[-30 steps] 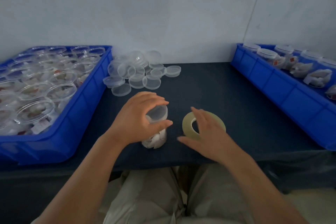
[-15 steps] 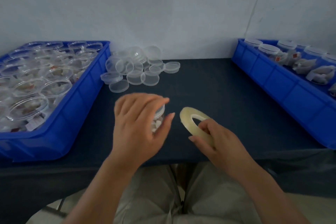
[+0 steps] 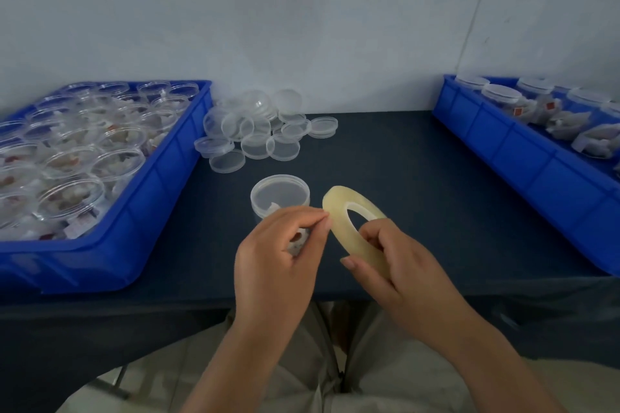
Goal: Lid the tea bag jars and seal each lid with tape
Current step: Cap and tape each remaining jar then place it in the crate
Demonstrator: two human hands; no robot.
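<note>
- No writing can be read anywhere; the small red-marked tags on the tea bags are too tiny to make out.
- The tape roll [image 3: 339,211], a thin, pale yellowish ring, is held above the near part of the dark worktop [image 3: 419,178], just right of the jar. It is tilted on edge, and its oval outline runs from upper left to lower right.
- The right hand [image 3: 399,265] grasps the roll's lower part, fingers hooked through the centre hole and thumb laid along the outer rim.
- The left hand [image 3: 278,261] has its fingertips pinched together at the roll's upper outer edge. Whether a loose end of tape sits between them I cannot tell.
- The jar [image 3: 280,196] stands upright on the worktop, just behind the left hand and partly hidden by it. A clear lid sits on top, and white tea bags with a red tag show through its wall.
- At the left, a blue bin [image 3: 167,178] holds many open clear jars [image 3: 70,198] with tea bags in them.
- At the right, a second blue bin [image 3: 503,151] holds lidded jars [image 3: 501,97] of tea bags, some lying on their sides.
- A heap of loose clear lids [image 3: 258,134] lies on the worktop beside the left bin, near the wall.
</note>
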